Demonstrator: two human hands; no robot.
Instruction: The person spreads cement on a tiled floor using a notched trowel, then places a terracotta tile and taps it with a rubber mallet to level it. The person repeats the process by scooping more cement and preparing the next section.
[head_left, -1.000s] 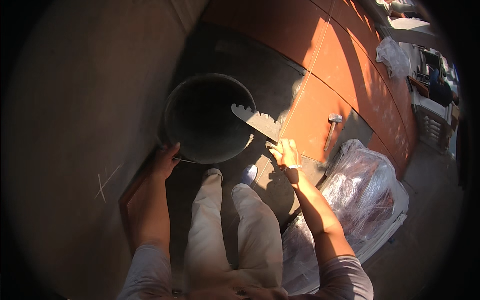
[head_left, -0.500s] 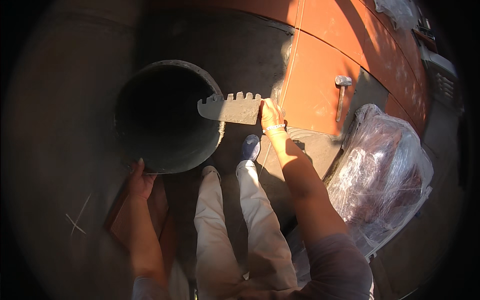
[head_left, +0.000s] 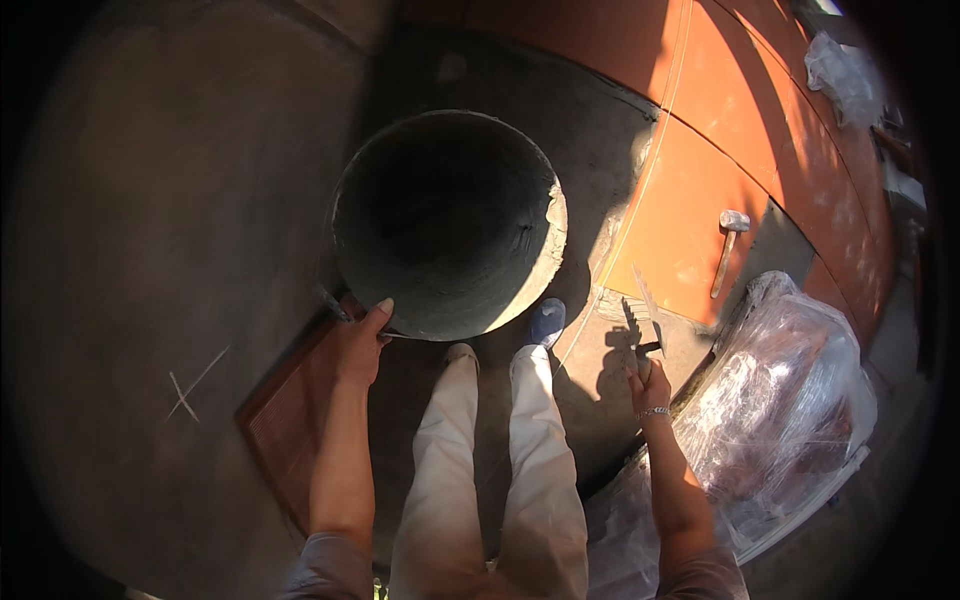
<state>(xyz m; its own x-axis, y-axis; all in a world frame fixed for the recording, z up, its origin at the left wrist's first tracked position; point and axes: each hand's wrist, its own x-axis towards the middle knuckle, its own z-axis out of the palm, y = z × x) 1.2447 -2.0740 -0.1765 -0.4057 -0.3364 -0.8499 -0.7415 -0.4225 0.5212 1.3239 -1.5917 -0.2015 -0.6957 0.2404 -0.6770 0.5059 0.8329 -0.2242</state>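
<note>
My left hand (head_left: 362,345) is closed on the near-left rim of a large round bucket (head_left: 538,262), its thumb over the edge. Grey mortar coats the bucket's inner wall, and its bottom lies in deep shadow. To the right, my right hand (head_left: 648,385) grips a notched trowel (head_left: 650,308) by its handle. The trowel's blade is seen nearly edge-on, raised over the sunlit floor, apart from the bucket. The shadow of hand and trowel falls just left of them.
Orange tiles (head_left: 690,205) cover the floor at the far right, with a mallet (head_left: 734,222) lying on them. A plastic-wrapped stack (head_left: 785,385) stands at the right. One reddish tile (head_left: 285,420) lies near my left forearm. A pale cross mark (head_left: 183,396) is on the floor.
My right hand has drawn the trowel off the bucket's rim, down and to the right, and turned its blade on edge. The bucket and my left hand appear farther right as the view shifted.
</note>
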